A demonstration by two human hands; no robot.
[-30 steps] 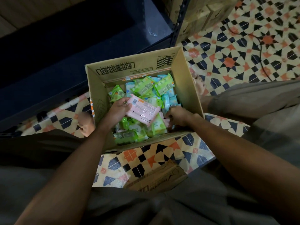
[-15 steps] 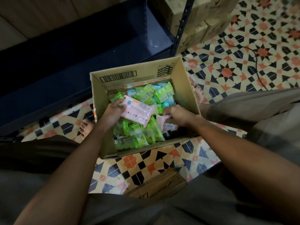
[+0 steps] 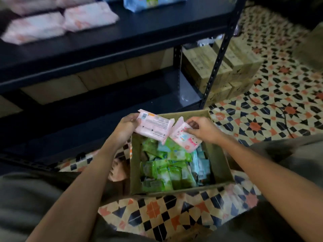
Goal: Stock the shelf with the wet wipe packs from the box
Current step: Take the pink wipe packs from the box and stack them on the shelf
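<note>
Both hands are up out of the box (image 3: 222, 165) now, each clamped on a pink pack: left hand (image 3: 125, 127) on the back-side-up pack (image 3: 153, 127), right hand (image 3: 203, 129) on the printed pack (image 3: 185, 137). Ahead and up-left waits the shelf (image 3: 139, 32), left hand nearer, pink packs (image 3: 61, 23) already there.

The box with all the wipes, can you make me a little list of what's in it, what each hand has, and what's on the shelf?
box: open cardboard box on the tiled floor, in front of the shelf
in the box: mostly green packs, some light blue packs on the right
left hand: grip on a pink pack, barcode side up
right hand: grip on a second pink pack, printed side up
shelf: dark, with pink packs lying on the left and a blue pack further back
</note>
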